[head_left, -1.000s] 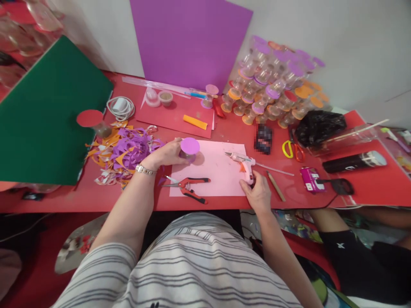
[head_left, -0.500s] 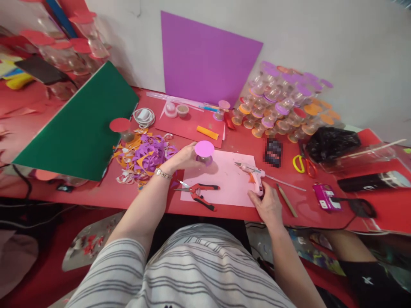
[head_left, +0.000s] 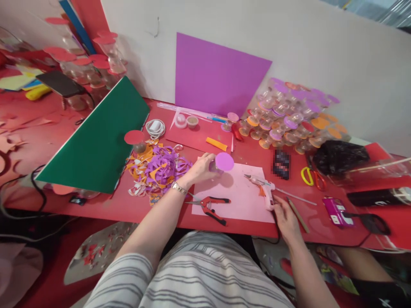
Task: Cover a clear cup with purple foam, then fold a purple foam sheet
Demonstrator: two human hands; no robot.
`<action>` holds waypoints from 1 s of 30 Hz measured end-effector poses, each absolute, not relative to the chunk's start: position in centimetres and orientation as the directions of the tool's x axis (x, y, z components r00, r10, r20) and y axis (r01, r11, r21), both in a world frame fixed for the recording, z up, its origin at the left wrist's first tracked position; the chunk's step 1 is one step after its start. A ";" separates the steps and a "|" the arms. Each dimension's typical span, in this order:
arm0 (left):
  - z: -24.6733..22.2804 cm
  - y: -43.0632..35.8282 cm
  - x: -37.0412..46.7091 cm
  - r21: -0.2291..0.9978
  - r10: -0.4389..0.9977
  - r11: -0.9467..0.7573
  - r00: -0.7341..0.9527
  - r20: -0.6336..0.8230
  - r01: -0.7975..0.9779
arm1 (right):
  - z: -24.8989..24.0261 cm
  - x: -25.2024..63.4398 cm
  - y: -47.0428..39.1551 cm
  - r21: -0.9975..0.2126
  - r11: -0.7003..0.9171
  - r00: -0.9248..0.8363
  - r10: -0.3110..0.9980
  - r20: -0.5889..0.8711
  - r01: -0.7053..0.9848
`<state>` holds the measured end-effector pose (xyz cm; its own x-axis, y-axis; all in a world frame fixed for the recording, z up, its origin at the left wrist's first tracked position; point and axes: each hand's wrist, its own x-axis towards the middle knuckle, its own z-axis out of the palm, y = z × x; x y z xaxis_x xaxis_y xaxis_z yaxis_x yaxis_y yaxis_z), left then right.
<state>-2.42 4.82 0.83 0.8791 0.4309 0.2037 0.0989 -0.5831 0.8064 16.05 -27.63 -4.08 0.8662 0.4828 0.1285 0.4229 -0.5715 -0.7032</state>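
My left hand is closed around a small clear hourglass with a purple disc on top. It holds the hourglass tilted, just over the pink sheet; my fingers partly hide its body. My right hand is open beside the handle of a white hot glue gun, which lies on the sheet's right side. My fingertips are close to the handle; whether they touch it I cannot make out. Red-handled snips lie with blades apart below my left hand.
Purple and orange scraps are heaped left of my wrist, by a green board. Several stacked hourglasses stand at the back right. Yellow-and-red scissors, a wooden stick and a purple box lie to the right.
My left hand has tipped and raised the hourglass slightly. My right hand has loosened from the glue gun's handle and drawn to its right. The camera view has shifted.
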 end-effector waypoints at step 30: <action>0.9 3.6 -2.2 0.849 0.369 -0.529 0.898 0.240 -0.010 | -4.4 14.6 -27.5 -0.832 -0.469 0.952 0.216 0.217 0.296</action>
